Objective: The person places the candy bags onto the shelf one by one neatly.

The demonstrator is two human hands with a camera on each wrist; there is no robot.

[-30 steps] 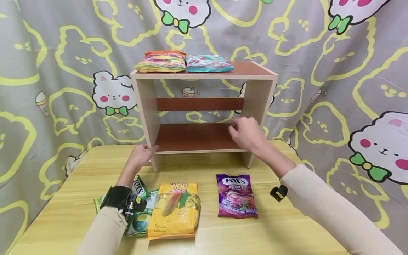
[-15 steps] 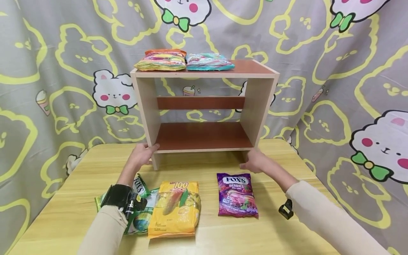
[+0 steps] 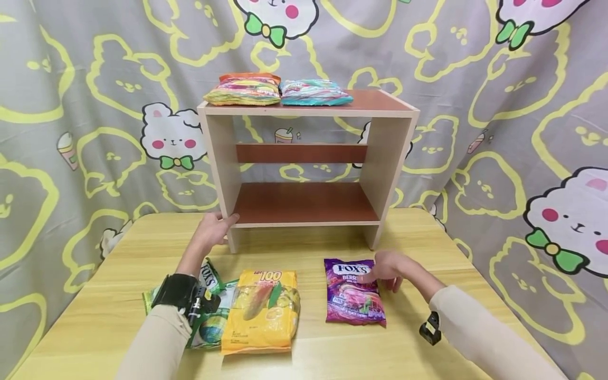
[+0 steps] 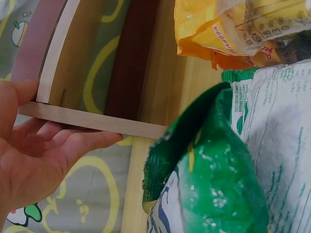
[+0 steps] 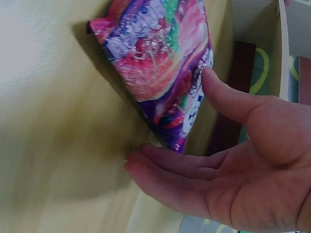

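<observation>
A small two-tier shelf (image 3: 309,222) with pale edges and brown boards stands at the back of the table. My left hand (image 3: 212,230) grips its left side panel, thumb on the inner side and fingers outside. In the right wrist view, my right hand (image 5: 243,160) is around one corner of a purple bag of Fox's berries candy (image 5: 160,63). Its thumb is over the bag's printed face, and the fingers lie beside the edge, spread apart from the thumb. Whether the thumb touches is hard to tell. The candy bag (image 3: 351,303) lies flat on the table.
A yellow mango candy bag (image 3: 261,322) lies left of the purple one, against green Fox's bags (image 4: 214,174) partly under my left wrist. On the shelf's top lie an orange-pink candy bag (image 3: 244,89) and a turquoise one (image 3: 313,93). A patterned curtain (image 3: 442,79) hangs behind.
My right hand has come down from in front of the shelf's right side to the purple candy bag, its fingers opening. The left hand has stayed on the shelf's side panel.
</observation>
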